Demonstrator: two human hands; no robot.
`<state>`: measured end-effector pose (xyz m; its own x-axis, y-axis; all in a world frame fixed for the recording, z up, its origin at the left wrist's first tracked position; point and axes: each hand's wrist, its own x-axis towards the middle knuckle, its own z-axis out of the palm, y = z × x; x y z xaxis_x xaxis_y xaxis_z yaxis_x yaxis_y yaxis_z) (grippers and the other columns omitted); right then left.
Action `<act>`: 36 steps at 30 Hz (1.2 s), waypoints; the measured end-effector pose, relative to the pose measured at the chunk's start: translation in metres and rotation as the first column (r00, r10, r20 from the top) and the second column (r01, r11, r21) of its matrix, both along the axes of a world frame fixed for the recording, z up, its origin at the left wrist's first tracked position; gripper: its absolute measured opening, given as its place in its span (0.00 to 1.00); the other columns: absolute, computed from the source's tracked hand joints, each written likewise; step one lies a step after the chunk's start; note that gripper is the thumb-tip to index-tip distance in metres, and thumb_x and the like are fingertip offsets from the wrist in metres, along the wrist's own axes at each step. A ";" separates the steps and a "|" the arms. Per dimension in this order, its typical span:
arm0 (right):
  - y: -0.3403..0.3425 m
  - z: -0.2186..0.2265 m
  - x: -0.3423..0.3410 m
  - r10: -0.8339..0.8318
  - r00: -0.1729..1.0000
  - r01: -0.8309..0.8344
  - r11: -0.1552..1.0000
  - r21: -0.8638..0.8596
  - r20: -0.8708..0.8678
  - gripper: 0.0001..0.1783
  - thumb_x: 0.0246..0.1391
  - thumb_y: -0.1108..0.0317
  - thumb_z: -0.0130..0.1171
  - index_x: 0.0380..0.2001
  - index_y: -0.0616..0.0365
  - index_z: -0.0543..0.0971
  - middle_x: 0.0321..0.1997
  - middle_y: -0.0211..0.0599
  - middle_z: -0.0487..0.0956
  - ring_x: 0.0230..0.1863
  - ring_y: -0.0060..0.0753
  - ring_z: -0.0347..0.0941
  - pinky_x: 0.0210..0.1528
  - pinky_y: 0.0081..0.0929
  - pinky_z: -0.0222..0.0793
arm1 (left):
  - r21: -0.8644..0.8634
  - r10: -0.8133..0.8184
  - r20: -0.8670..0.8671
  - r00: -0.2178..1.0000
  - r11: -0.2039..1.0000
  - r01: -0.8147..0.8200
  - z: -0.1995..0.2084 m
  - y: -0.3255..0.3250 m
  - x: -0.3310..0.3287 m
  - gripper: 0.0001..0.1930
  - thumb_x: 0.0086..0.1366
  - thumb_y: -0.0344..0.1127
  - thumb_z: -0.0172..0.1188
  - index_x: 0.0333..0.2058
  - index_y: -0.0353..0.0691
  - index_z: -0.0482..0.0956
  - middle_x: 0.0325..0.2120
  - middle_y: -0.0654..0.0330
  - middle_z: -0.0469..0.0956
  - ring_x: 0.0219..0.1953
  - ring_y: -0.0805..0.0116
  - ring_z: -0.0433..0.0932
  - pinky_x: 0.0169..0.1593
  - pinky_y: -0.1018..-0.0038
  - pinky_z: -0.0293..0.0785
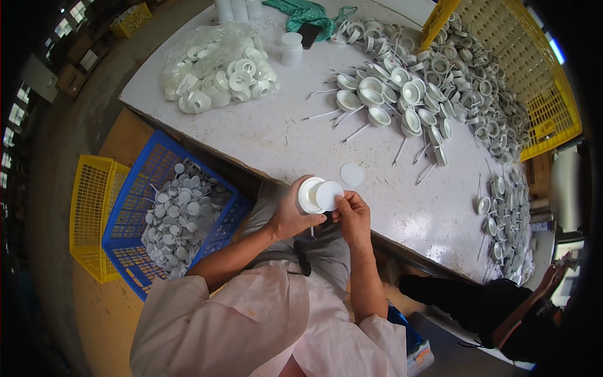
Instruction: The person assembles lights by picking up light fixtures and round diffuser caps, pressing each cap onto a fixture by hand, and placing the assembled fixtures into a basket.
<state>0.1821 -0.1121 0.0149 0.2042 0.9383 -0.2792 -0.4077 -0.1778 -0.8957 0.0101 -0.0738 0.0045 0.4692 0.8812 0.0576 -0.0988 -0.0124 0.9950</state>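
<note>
I am sitting with my work to the right of the blue crate point(130, 191), holding it over my lap by the near edge of the table point(276, 144). My left hand point(295, 210) is cupping a round white cup point(307, 196), its fingers curling round the side and the thumb pressing low on the rim. My right hand point(353, 212) is pinching the edge of a thin white disc point(329, 196) between thumb and fingertips, and the disc is overlapping the part of the cup farther from the crate. I am judging this to be the capping step; the next move is calling for lining up the disc with the rim and seating it evenly. The cup's hollow side is facing up toward my head; its axis is running roughly along my line of sight, though I am not able to tell the exact tilt. The disc, being round, is showing no long axis. A short white wire point(313, 233) is hanging below the cup, toward my lap. A spare disc point(352, 174) is lying on the table, right of the crate.
</note>
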 end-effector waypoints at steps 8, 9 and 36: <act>-0.001 0.003 -0.013 0.012 0.990 -0.008 1.000 -0.030 0.142 0.08 0.51 0.72 0.62 0.29 0.58 0.71 0.22 0.25 0.73 0.19 0.12 0.64 0.19 0.11 0.59 | 0.050 0.096 -0.131 0.987 0.995 -0.090 0.018 -0.003 0.006 0.29 0.59 0.36 0.59 0.57 0.34 0.60 0.46 0.51 0.71 0.48 0.65 0.71 0.52 0.71 0.68; -0.001 0.002 -0.013 0.020 0.989 -0.013 0.999 -0.050 0.148 0.08 0.51 0.71 0.63 0.29 0.56 0.72 0.21 0.24 0.73 0.19 0.12 0.66 0.19 0.11 0.61 | 0.049 0.094 -0.131 0.987 0.995 -0.089 0.017 -0.003 0.006 0.29 0.59 0.36 0.59 0.57 0.34 0.60 0.46 0.51 0.71 0.48 0.65 0.71 0.52 0.71 0.68; -0.008 -0.007 -0.024 0.075 0.994 -0.063 0.987 -0.147 0.079 0.14 0.51 0.67 0.65 0.23 0.53 0.68 0.19 0.27 0.72 0.15 0.15 0.66 0.18 0.14 0.66 | 0.047 0.069 -0.156 0.985 0.997 -0.063 0.003 -0.010 -0.001 0.22 0.64 0.35 0.55 0.55 0.38 0.63 0.43 0.55 0.73 0.46 0.69 0.73 0.50 0.72 0.69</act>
